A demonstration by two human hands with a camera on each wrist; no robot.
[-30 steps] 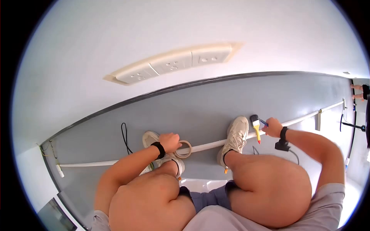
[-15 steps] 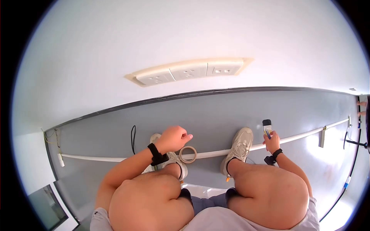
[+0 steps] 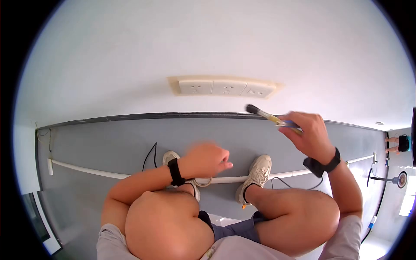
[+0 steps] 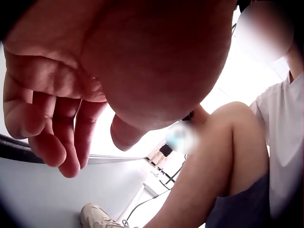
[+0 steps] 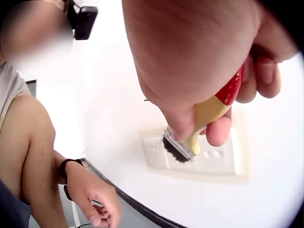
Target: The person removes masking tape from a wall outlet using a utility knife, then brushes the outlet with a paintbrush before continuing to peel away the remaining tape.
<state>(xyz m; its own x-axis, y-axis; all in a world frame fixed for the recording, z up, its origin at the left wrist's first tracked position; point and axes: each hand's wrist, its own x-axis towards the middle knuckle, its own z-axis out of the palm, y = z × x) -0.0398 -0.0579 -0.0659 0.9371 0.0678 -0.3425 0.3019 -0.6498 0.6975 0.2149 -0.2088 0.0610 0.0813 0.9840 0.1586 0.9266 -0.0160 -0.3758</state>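
My right hand grips a paintbrush with dark bristles, raised in front of the wall below the socket panel. Something blue lies along the brush in the same hand. In the right wrist view the brush shows a yellow handle with a red end, the thumb against it. Slightly blurred, my left hand hangs above the floor with nothing in it; its fingers are loosely bent in the left wrist view. A ring of tape lies below, partly hidden by that hand.
Beige tape borders the socket panel. A white pipe runs along the grey floor, passing by both shoes. Black cables lie on the floor. A fan and another person's legs are at the far right.
My right hand has risen from near the floor toward the wall with the brush, whose bristles now point left. My left hand has lifted off the tape ring and moved right.
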